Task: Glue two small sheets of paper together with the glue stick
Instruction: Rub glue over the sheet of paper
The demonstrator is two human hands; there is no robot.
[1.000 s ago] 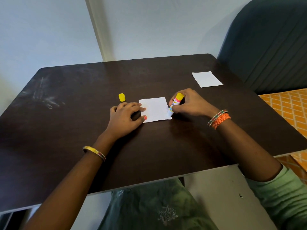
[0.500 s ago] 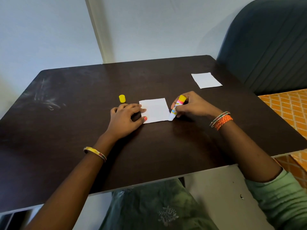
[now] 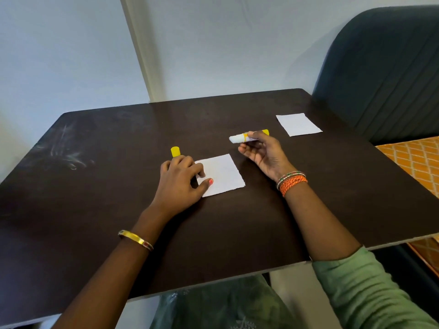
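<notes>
One dark table [image 3: 95, 210]. Two small white paper sheets: the near sheet [image 3: 223, 173] lies under my left fingertips; the far sheet [image 3: 298, 124] lies alone, beyond and right of my right hand. One glue stick [image 3: 241, 138], uncapped. One yellow cap [image 3: 175, 151], standing just beyond my left knuckles. My left hand [image 3: 183, 181] is spread flat, thumb and fingers pressing the near sheet's left edge. My right hand [image 3: 263, 151] is raised above the table, palm half open, thumb and fingers pinching the glue stick level, its tip pointing left.
</notes>
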